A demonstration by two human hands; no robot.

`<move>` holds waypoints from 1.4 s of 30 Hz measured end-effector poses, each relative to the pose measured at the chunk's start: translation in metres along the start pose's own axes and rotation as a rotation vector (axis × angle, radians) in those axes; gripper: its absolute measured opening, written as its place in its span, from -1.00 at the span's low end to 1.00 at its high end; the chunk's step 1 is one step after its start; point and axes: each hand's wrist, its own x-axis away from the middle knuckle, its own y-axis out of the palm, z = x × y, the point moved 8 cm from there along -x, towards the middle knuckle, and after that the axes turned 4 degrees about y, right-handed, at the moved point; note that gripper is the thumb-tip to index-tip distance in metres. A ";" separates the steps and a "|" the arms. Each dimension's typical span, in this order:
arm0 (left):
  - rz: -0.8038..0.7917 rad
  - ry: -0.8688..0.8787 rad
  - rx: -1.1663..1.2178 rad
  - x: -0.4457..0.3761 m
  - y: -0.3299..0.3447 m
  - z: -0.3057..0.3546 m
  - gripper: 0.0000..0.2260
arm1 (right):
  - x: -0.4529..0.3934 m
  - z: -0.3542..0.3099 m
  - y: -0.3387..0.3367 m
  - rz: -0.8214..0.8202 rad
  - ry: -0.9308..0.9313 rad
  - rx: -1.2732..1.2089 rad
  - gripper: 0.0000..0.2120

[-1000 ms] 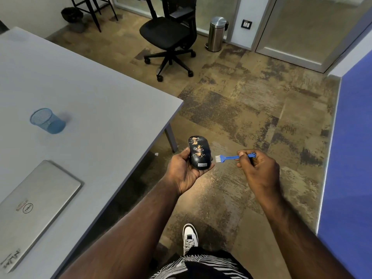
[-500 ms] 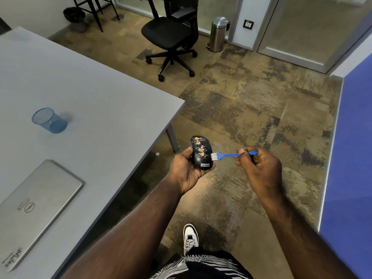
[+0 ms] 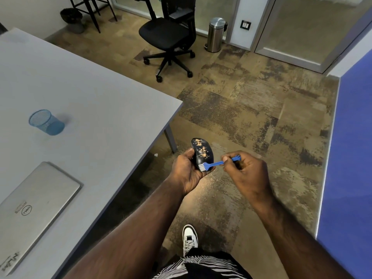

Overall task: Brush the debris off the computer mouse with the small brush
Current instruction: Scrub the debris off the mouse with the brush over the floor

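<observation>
A: Where's the mouse?
B: Cradled in the left hand, speckled with debris; the right hand pinches the brush, bristles at its near end

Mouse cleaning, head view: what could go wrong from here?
1. The computer mouse sits loosely cupped in the left hand over bare floor, off the table; a hard stroke could knock it out.
2. The right hand pinches the small brush near its tail, so the bristles may flex and skip.
3. The bristles sit at the mouse's near end; the orange debris lies farther up and could be missed or scattered onto the carpet.
</observation>
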 end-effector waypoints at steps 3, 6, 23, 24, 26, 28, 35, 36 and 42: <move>0.014 -0.007 -0.007 0.000 0.000 -0.001 -0.60 | -0.005 0.011 -0.007 0.095 0.047 0.025 -0.89; 0.038 -0.010 0.013 0.000 -0.004 0.000 -0.62 | -0.014 0.020 -0.026 0.225 0.101 0.040 -0.86; 0.017 -0.022 -0.014 0.001 -0.004 -0.003 -0.67 | -0.016 0.020 -0.025 0.219 0.107 -0.018 -0.89; 0.016 -0.016 -0.027 0.001 -0.004 -0.002 -0.67 | -0.015 0.018 -0.021 0.186 0.089 -0.013 -0.91; 0.015 -0.014 -0.038 0.001 -0.003 -0.002 -0.69 | -0.016 0.020 -0.017 0.164 0.079 0.033 -0.90; 0.013 -0.020 -0.031 0.001 -0.004 -0.001 -0.71 | -0.019 0.024 -0.022 0.203 0.105 0.064 -0.87; -0.026 -0.018 -0.042 0.002 0.001 -0.003 -0.66 | -0.021 0.015 -0.018 0.160 0.111 -0.045 -0.94; -0.027 -0.021 -0.040 0.002 0.002 -0.004 -0.67 | -0.023 0.018 -0.018 0.165 0.133 -0.022 -0.93; -0.039 -0.030 -0.025 0.002 0.002 -0.003 -0.73 | -0.030 0.032 -0.032 0.258 0.226 -0.086 -0.90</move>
